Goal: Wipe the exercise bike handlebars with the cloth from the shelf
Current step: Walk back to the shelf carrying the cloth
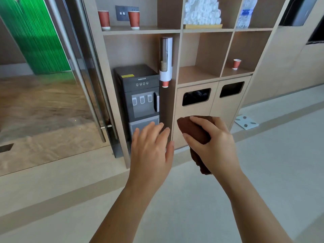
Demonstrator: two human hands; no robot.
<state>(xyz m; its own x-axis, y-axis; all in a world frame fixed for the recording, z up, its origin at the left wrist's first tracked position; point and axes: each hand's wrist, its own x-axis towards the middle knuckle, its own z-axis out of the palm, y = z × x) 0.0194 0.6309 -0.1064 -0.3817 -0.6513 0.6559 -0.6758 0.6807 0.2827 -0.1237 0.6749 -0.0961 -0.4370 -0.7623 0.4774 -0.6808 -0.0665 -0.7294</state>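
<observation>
My right hand (pixel 213 143) grips a dark brown cloth (pixel 192 131), bunched in the fingers with one end hanging down below the palm. It is held in the air in front of the wooden shelf unit (pixel 199 76). Just to its left my left hand (pixel 151 146) is held out flat, fingers spread, holding nothing. No exercise bike or handlebars are in view.
A dark water dispenser (pixel 140 92) stands in the left bay beside a cup dispenser (pixel 165 62). Red paper cups (pixel 134 19) and rolled white towels (pixel 202 11) sit on upper shelves. Two bin openings (pixel 196 97) are low in the cabinet. A glass door (pixel 57 76) lies left.
</observation>
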